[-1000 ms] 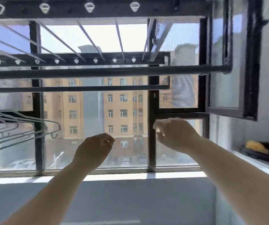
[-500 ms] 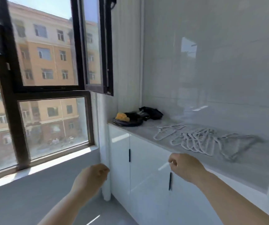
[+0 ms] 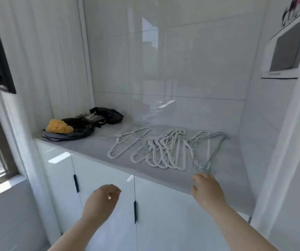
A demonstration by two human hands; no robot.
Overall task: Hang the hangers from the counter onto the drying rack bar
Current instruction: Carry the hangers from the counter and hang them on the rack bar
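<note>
Head view, pale thin hangers overlapping flat on counter

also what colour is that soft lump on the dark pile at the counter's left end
Yellow-orange lump, best in the head view.

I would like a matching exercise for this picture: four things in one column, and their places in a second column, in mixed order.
1 hangers
2 yellow bundle
3 left hand
4 right hand

a before the cabinet doors
b on the dark pile
c spread on the counter
d at the counter's front edge

Pairs: 1-c, 2-b, 3-a, 4-d
</note>
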